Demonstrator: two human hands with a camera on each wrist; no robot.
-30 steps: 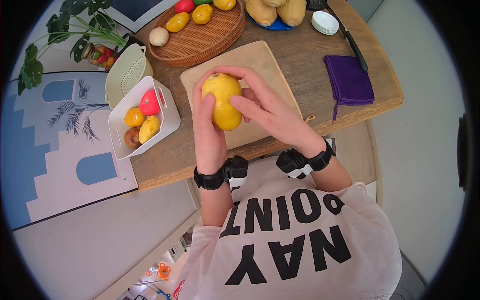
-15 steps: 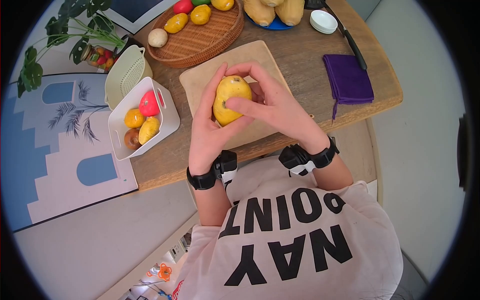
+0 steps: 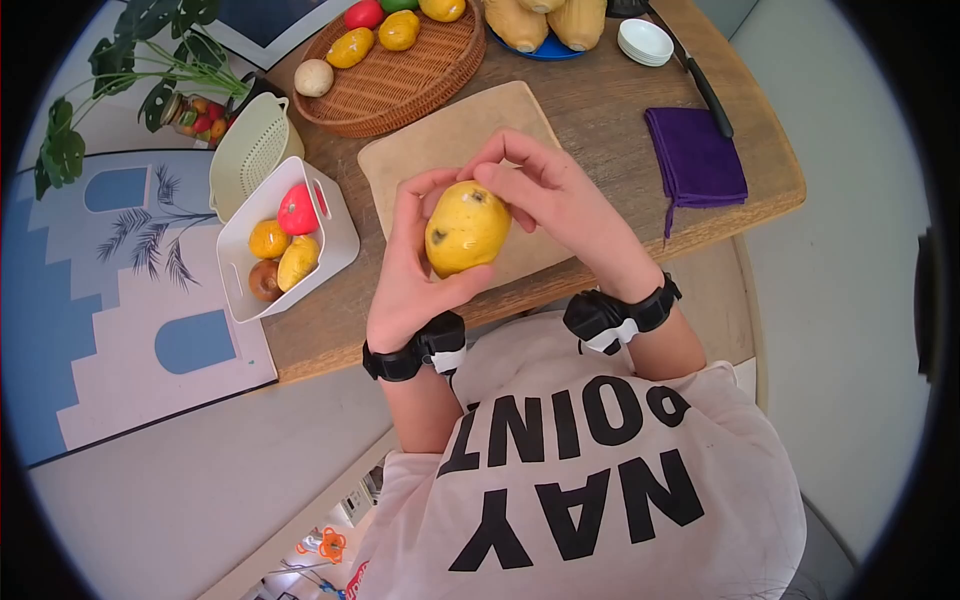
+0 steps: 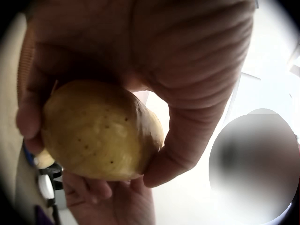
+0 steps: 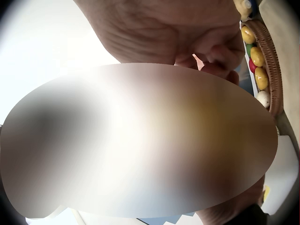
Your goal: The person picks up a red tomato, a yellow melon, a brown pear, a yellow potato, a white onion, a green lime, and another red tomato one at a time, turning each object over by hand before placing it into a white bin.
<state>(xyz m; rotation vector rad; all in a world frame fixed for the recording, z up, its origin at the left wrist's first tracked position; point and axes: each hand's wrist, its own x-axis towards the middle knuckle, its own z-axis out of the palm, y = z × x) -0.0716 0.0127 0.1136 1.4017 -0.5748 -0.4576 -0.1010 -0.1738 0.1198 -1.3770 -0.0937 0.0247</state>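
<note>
Shifted toward the shirt (image 3: pixel 590 447) lettered "POINT", the yellow fruit (image 3: pixel 467 230) lies gripped by the left hand (image 3: pixel 404 280) over the board (image 3: pixel 440 140). Whether the right hand (image 3: pixel 565 205) grips it cannot be told; blur masks the right-wrist view.

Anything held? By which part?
Yellow fruit, in the left hand, gripped on opposite sides between thumb and fingers. Right hand at its top edge; grip unclear.

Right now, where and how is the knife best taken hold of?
Probably by the knife's black handle, the right hand coming from the near side, from above: the handle is long, slim and uncovered, and points toward that side, its end at the purple cloth.
</note>
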